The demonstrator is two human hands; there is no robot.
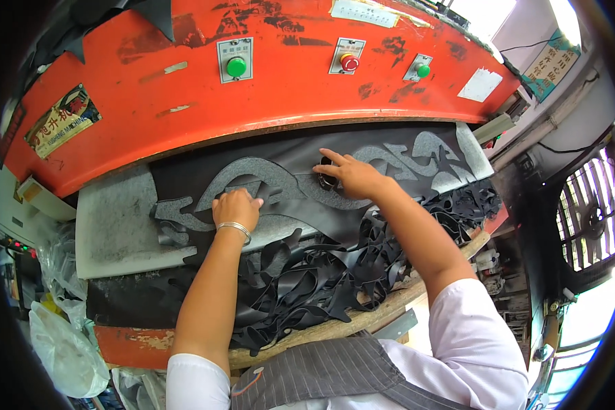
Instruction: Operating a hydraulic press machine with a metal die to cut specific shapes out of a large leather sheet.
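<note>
A black sheet of leather-like material (pixel 198 152) with curved cut-outs lies across a pale cutting board (pixel 113 222). Grey speckled areas show through the cut-outs. My left hand (pixel 238 208), a bangle at its wrist, is closed low over the sheet's left part; its fingertips are hidden, and what they hold cannot be made out. Farther right, my right hand (pixel 355 176) has its index finger stretched forward. Thumb and fingers of that hand are around a small dark ring-shaped piece (pixel 327 180) on the sheet.
A red machine beam (pixel 287 89) spans the far side, bearing green push buttons (pixel 236 66) and a red one (pixel 349 63). Black offcuts (pixel 307 277) are heaped along the near edge, above a wooden rail (pixel 301 339). Clear plastic bags (pixel 68 348) hang at the left.
</note>
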